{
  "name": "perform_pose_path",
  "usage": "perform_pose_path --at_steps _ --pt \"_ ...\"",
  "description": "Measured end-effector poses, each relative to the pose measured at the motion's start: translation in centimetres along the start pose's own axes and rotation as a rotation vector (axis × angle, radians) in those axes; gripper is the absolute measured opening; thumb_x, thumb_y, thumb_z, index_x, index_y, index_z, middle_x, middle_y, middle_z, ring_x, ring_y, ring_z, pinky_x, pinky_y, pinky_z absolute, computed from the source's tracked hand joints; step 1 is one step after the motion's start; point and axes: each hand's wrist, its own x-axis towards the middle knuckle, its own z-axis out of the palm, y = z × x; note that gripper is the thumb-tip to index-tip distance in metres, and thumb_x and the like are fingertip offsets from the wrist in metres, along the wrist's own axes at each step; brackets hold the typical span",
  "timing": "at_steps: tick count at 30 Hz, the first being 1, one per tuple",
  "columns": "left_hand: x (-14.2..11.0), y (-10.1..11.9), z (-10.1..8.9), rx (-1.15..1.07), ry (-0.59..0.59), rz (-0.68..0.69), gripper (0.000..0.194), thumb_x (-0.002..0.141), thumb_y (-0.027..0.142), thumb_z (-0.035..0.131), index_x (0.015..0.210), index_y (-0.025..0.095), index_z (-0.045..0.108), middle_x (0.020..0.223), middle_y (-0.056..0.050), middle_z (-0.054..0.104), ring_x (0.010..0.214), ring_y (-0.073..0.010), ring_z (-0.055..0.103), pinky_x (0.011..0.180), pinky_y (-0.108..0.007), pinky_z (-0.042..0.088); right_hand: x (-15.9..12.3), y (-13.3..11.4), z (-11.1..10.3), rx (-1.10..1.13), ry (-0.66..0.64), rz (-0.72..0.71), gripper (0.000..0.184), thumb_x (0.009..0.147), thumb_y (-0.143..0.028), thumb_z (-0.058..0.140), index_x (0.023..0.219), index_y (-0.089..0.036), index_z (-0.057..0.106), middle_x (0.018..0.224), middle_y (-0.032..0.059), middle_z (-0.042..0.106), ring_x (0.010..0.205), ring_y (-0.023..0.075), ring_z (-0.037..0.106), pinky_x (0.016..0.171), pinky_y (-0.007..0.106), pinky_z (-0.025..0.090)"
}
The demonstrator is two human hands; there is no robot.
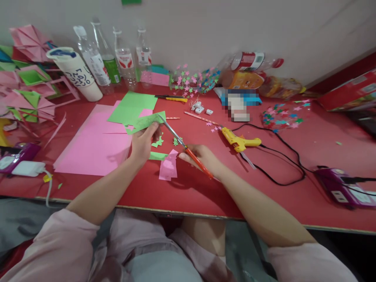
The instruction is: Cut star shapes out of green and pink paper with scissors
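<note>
My left hand (143, 141) is closed on a strip of green paper (143, 122), held up over the red table. In my right hand (202, 158) is a pair of scissors with orange-red handles (199, 161). The blades (172, 129) point up and left, with their tips at the right end of the green strip. Small green paper cutouts (158, 141) lie below the blades. Close to my hands rest a pink paper scrap (168, 166) and a green offcut (158, 156). Pink sheets (91, 145) and a green sheet (132, 105) lie to the left.
A yellow glue gun (239, 140) with a black cord lies to the right, near a purple power strip (337, 186). Plastic bottles (125, 58) and a white cup (76, 74) line the back. A yellow cutter (176, 100) and star-filled containers (286, 114) lie farther off.
</note>
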Motion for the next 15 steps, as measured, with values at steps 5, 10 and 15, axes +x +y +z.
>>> perform_pose_path --at_steps 5,10,15 --pt "0.01 -0.23 -0.11 0.031 0.015 -0.003 0.018 0.073 0.026 0.056 0.059 0.016 0.059 0.047 0.004 0.054 0.040 -0.0043 0.044 0.039 -0.020 0.032 -0.27 -0.47 0.10 0.034 -0.027 0.004 0.046 0.076 -0.062 0.051 0.062 -0.018 0.044 0.052 -0.0051 0.037 0.050 0.0095 0.036 0.051 0.025 0.025" --pt "-0.18 -0.36 -0.05 0.064 0.000 -0.027 0.019 0.074 0.027 0.055 0.057 0.017 0.055 0.046 0.004 0.053 0.040 -0.0047 0.044 0.039 -0.020 0.033 -0.23 -0.41 0.22 0.043 -0.020 0.028 0.046 0.074 -0.061 0.054 0.061 -0.019 0.042 0.052 -0.0053 0.037 0.049 0.0095 0.037 0.050 0.025 0.025" --pt "-0.17 -0.30 -0.05 0.081 -0.004 -0.028 0.020 0.074 0.027 0.055 0.057 0.017 0.056 0.046 0.003 0.053 0.042 -0.0051 0.044 0.040 -0.020 0.033 -0.25 -0.29 0.37 0.091 -0.035 0.036 0.045 0.076 -0.059 0.054 0.062 -0.019 0.041 0.052 -0.0052 0.038 0.048 0.0089 0.038 0.049 0.024 0.026"
